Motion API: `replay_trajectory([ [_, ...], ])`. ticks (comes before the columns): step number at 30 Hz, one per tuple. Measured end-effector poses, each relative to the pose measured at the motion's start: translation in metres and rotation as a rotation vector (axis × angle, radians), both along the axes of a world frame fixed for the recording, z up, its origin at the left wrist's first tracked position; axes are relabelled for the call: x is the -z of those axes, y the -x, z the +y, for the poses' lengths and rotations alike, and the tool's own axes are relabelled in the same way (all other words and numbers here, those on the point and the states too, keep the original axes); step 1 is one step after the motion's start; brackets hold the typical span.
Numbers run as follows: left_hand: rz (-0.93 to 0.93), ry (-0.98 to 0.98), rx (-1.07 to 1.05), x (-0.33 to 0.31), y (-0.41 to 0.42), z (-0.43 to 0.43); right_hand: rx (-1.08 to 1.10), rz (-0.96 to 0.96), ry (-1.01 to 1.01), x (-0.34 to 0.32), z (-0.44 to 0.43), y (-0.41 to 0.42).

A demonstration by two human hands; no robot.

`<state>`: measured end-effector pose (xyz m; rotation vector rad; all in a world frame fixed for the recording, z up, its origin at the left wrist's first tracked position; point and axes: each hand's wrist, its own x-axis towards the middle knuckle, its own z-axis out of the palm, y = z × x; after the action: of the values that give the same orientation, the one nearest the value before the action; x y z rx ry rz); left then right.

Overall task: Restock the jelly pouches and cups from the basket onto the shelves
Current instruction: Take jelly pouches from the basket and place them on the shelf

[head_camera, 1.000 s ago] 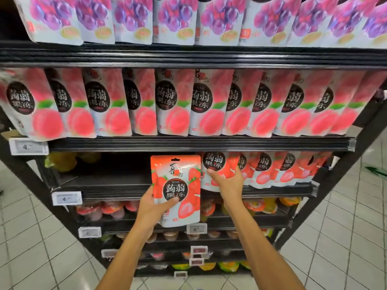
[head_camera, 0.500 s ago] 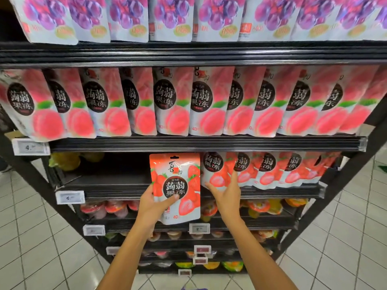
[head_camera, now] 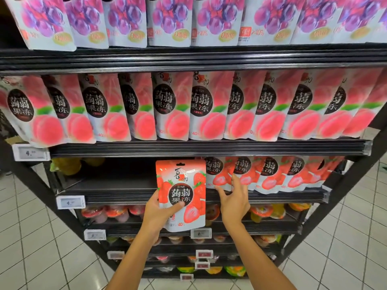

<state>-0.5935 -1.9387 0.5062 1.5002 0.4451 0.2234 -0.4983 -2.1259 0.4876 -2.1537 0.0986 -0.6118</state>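
Left hand (head_camera: 156,214), right hand (head_camera: 235,204) bare; 2 forearms (head_camera: 134,260) unsleeved.

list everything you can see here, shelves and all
grape pouches: one row, purple, top shelf
peach pouches: one row, pink, second shelf
strawberry pouches: about five, red, third shelf, right part
held pouch: one, red strawberry, before third shelf
yellow packs: some, third shelf, back left
jelly cups: many, mixed colours, lower shelves
price tags: about eight, white, shelf edges
shelf rack: one, black
floor: white tiles
left hand: grips held pouch
right hand: fingers touch strawberry pouches
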Motion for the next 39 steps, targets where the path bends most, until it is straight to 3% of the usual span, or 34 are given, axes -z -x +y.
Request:
replay_trajectory([
  [5,0.005,0.000,-0.010,0.000,-0.001,0.001,0.017,0.027,0.028,0.002,-0.002,0.003],
  [18,-0.027,0.010,0.016,-0.003,-0.004,-0.008,-0.034,-0.038,-0.367,-0.010,-0.018,0.013],
  [20,-0.025,0.016,0.022,-0.003,-0.003,-0.010,-0.172,-0.033,-0.468,-0.013,-0.019,0.020],
  [23,-0.019,0.020,0.040,-0.004,-0.004,-0.010,-0.623,0.236,-0.567,-0.021,-0.015,0.031],
  [26,-0.035,-0.009,0.067,-0.007,-0.005,-0.008,-0.878,0.372,-0.472,-0.020,-0.002,0.038],
  [33,-0.163,-0.012,-0.090,-0.024,-0.006,-0.004,-0.767,0.248,-0.511,-0.043,0.022,0.026],
  [37,-0.123,-0.216,-0.236,-0.025,-0.008,-0.008,-0.588,0.146,-0.399,-0.052,0.035,0.013],
  [39,-0.100,-0.347,-0.201,-0.025,-0.009,-0.011,-0.536,0.136,-0.383,-0.052,0.041,0.008],
])
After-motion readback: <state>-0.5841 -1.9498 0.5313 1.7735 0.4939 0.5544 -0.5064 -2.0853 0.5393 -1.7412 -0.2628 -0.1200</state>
